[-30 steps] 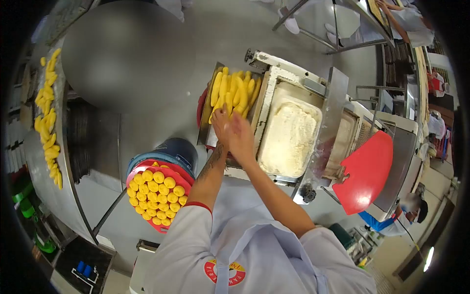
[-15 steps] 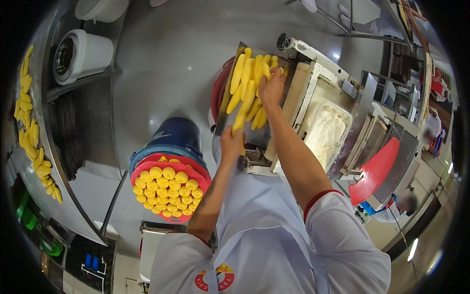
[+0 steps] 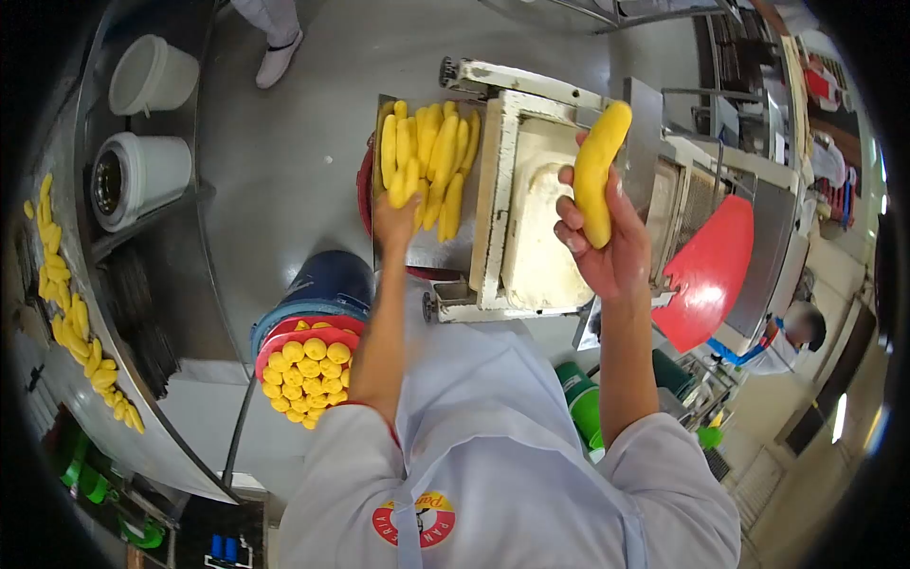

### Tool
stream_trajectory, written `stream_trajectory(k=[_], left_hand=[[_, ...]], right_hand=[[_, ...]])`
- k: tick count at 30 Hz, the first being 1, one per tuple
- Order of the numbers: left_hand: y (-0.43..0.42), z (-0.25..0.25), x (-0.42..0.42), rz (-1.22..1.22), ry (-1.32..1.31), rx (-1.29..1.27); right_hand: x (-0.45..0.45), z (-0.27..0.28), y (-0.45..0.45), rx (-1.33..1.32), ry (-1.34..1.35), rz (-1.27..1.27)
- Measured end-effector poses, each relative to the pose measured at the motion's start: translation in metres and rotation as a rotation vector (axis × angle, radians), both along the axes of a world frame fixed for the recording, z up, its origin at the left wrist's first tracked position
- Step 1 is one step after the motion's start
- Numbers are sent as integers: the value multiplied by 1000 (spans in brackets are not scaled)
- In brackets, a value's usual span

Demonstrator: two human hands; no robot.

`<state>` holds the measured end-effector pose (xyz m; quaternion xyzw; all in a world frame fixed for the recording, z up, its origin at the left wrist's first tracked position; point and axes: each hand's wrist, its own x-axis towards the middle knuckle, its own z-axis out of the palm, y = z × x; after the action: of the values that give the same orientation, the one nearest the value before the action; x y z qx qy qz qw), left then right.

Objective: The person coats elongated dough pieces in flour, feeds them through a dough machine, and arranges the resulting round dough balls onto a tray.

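Note:
My right hand (image 3: 614,232) is raised over the machine, its fingers wrapped round a thick, slightly curved yellow dough roll (image 3: 601,161) that points upward. Lower and to the left, my left hand (image 3: 394,220) grips the near end of another yellow dough roll (image 3: 404,184). Around it, several long yellow dough rolls (image 3: 442,152) lie side by side on a metal tray (image 3: 463,216). White flour fills a pale tub (image 3: 542,256) set in the white-framed machine (image 3: 498,204) beside the tray.
Round yellow dough balls (image 3: 308,370) sit on a red tray by a dark blue bin (image 3: 327,280). More dough pieces line the steel table (image 3: 123,327) at left. A red sheet (image 3: 711,275) juts out at right. Another person's leg (image 3: 270,24) stands at the top.
My right hand has left the tray and risen rightward with a dough roll. My left hand has moved left and up along the tray. A person's leg has come into view.

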<state>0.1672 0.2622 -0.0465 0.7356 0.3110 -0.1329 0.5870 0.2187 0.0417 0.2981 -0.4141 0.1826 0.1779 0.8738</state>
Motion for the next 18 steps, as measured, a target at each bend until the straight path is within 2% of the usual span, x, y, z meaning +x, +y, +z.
stream_trajectory(k=[1,2,3,4,7,8,9,11,12,13,14,15,18], left_hand=[[15,6,-10,35,-44,-230],[25,48,-13,160,123,-514],[36,106,-13,289,301,-791],[33,134,-16,224,346,-668],[-23,235,-26,20,148,-675],[-45,253,-35,-48,102,-670],[-66,274,-42,-246,84,-464],[-86,276,-53,-180,-173,-494],[-83,277,-56,-41,-122,-626],[-74,277,-58,97,-65,-758],[-62,273,-57,234,-7,-890],[-38,244,-56,345,27,-1029],[-3,135,-38,277,-39,-414]], right_hand=[[-14,2,-9,-98,31,-30],[-30,-3,-17,-241,44,-89],[-46,-9,-20,-260,102,-110],[-59,-16,-21,-284,156,-133],[-100,-49,3,-423,330,-105],[-115,-62,15,-505,180,-37],[-128,-68,22,-583,23,38],[-137,-64,8,-445,1,-20],[-136,-52,-1,-374,-4,-43],[-138,-30,-21,-331,163,5],[-144,-27,-34,-299,176,-76],[-149,-22,-51,-274,225,-126],[-178,-14,-93,-165,163,-236]])
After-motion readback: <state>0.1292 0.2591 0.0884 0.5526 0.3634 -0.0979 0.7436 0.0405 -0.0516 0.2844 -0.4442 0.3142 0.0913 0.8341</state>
